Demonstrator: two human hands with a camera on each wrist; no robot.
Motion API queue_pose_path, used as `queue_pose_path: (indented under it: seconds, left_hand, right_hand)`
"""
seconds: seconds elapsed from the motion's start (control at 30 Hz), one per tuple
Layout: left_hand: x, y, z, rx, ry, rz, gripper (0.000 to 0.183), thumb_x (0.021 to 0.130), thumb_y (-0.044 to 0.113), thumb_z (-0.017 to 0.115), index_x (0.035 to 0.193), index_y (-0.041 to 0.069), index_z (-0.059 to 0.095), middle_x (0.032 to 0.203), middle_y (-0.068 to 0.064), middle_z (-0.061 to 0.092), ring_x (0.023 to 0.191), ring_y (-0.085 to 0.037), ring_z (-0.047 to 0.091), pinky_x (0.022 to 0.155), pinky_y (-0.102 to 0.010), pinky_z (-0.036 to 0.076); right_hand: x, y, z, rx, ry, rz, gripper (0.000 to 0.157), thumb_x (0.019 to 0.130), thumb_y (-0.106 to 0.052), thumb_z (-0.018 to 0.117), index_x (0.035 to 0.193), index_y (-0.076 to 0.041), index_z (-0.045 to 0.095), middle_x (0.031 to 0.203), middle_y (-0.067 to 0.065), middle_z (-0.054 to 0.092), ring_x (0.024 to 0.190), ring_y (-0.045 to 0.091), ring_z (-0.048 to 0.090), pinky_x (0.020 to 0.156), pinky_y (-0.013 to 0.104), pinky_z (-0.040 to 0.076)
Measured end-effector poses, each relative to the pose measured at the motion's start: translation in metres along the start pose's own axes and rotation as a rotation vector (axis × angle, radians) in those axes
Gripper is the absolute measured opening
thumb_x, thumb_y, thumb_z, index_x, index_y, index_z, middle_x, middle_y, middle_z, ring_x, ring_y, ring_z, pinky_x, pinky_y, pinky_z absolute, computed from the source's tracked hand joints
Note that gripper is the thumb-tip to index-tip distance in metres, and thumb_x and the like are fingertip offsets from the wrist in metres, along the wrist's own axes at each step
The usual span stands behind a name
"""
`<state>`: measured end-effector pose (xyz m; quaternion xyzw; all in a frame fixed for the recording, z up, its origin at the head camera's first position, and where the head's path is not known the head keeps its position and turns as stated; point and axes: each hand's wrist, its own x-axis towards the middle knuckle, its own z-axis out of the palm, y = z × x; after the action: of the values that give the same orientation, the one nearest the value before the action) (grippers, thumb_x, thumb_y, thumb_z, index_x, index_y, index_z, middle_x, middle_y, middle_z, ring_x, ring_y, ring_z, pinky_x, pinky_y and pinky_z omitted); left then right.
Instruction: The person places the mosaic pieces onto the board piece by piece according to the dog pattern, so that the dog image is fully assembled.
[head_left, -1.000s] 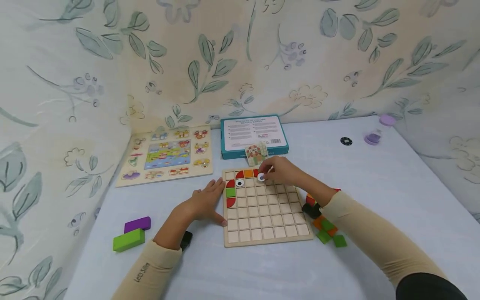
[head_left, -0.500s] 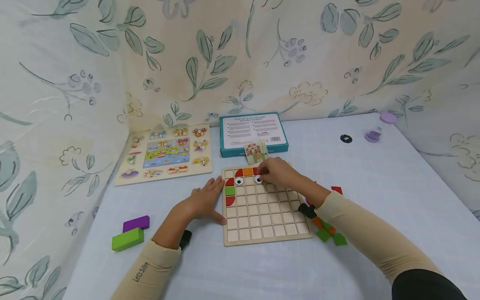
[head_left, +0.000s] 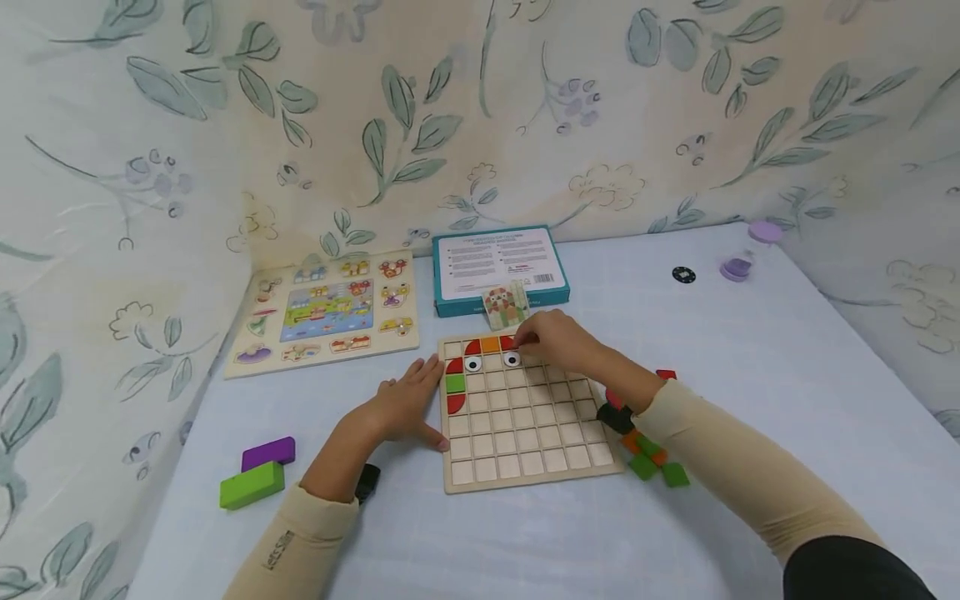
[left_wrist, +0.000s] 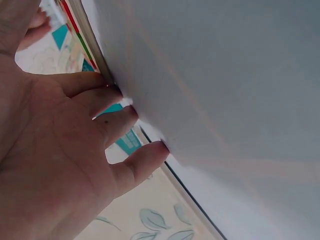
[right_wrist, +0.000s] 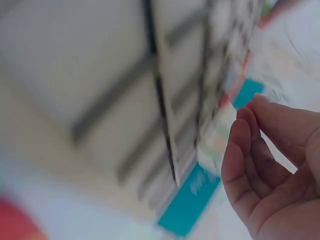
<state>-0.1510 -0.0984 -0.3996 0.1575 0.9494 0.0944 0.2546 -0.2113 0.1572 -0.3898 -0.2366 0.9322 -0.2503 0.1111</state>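
A wooden grid board (head_left: 533, 482) lies on the white-covered table. My left hand (head_left: 401, 408) rests along its left edge with the fingers spread, the fingertips at the board's side in the left wrist view. Over the top row is my right hand (head_left: 558, 340), its thumb and fingertips brought together beside a round eye tile (head_left: 512, 359). Nothing shows between those fingertips in the right wrist view. A second eye tile (head_left: 472, 363) sits to the left. Red quarter-round tiles (head_left: 456, 404), an orange tile (head_left: 490, 344) and a green tile (head_left: 455, 383) fill cells near the top-left corner.
Loose green tiles (head_left: 675, 475) and black pieces (head_left: 615, 417) lie right of the board. A picture card (head_left: 506, 305) leans on a teal box (head_left: 557, 296) behind it. A picture puzzle (head_left: 330, 312) and green (head_left: 252, 487) and purple blocks (head_left: 268, 453) lie left.
The right eye tile has come down from my right fingertips into a cell of the board. My right hand has shifted slightly up from it; my left hand has stayed at the board's edge.
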Motion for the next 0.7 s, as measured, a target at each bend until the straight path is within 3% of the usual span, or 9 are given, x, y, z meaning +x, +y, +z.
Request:
queue_pose_path:
  seconds: [0.17, 0.3, 0.53, 0.7]
  left_hand:
    - [-0.002, 0.000, 0.002, -0.003, 0.027, 0.031, 0.119, 0.056, 0.051, 0.079, 0.146, 0.013, 0.011, 0.153, -0.004, 0.006, 0.140, -0.026, 0.001, 0.102, -0.063, 0.017]
    - [-0.003, -0.002, 0.002, -0.013, 0.034, 0.047, 0.119, 0.057, 0.051, 0.079, 0.146, 0.012, 0.011, 0.153, -0.005, 0.006, 0.139, -0.027, 0.001, 0.102, -0.064, 0.016]
    - [-0.002, -0.003, 0.002, -0.008, 0.016, 0.074, 0.118, 0.058, 0.050, 0.079, 0.146, 0.012, 0.010, 0.153, -0.007, 0.005, 0.139, -0.029, 0.001, 0.101, -0.065, 0.016]
    - [-0.002, 0.000, -0.002, -0.011, 0.006, 0.087, 0.117, 0.059, 0.049, 0.079, 0.146, 0.010, 0.011, 0.153, -0.007, 0.006, 0.139, -0.031, 0.001, 0.100, -0.066, 0.014]
  right_hand:
    - [-0.026, 0.022, -0.030, 0.014, 0.063, 0.060, 0.016, 0.087, -0.013, 0.061, 0.097, -0.004, 0.069, 0.092, 0.004, 0.068, 0.081, 0.016, 0.061, 0.070, 0.030, 0.052]
    - [-0.057, 0.044, -0.043, -0.029, 0.045, 0.138, 0.017, 0.087, -0.013, 0.061, 0.099, -0.005, 0.068, 0.092, 0.004, 0.067, 0.082, 0.017, 0.061, 0.074, 0.033, 0.053]
    - [-0.102, 0.078, -0.039, -0.043, -0.032, 0.276, 0.018, 0.086, -0.012, 0.061, 0.101, -0.005, 0.067, 0.093, 0.005, 0.067, 0.087, 0.020, 0.060, 0.078, 0.037, 0.052]
    - [-0.110, 0.088, -0.031, -0.043, 0.009, 0.311, 0.023, 0.086, -0.019, 0.062, 0.104, -0.006, 0.065, 0.094, 0.007, 0.066, 0.084, 0.020, 0.059, 0.076, 0.036, 0.052]
